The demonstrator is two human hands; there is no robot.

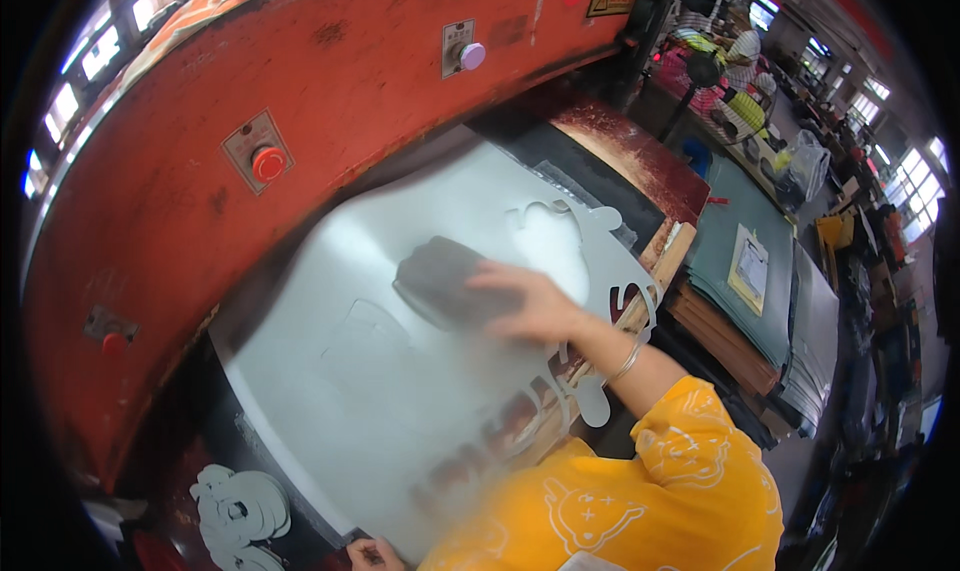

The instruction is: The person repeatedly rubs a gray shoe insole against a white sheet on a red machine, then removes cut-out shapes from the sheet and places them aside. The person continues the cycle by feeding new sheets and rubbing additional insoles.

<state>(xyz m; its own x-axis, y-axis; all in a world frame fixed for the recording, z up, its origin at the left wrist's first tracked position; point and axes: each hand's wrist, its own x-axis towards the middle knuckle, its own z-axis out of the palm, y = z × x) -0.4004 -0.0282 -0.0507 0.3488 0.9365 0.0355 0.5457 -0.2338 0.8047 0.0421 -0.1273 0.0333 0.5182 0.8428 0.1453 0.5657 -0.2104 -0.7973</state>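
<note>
My right hand (525, 306) reaches in from the right, smeared by motion, with its fingers on the edge of a dark grey cutting die (440, 276). The die is over the middle of a large pale grey sheet (330, 401). A curved cut outline shows in the sheet just left of the die, and cut-out holes run along its right edge. Low in the view, my left hand (375, 554) is curled at the sheet's near corner, fingers closed on its edge; part of that hand is out of view.
A red press beam (350, 81) with a red push button (267, 163) spans the far side. Cut grey pieces (240, 511) are stacked at the lower left. Stacked green-grey sheets (740, 261) stand on the right. People (742, 46) work in the far right background.
</note>
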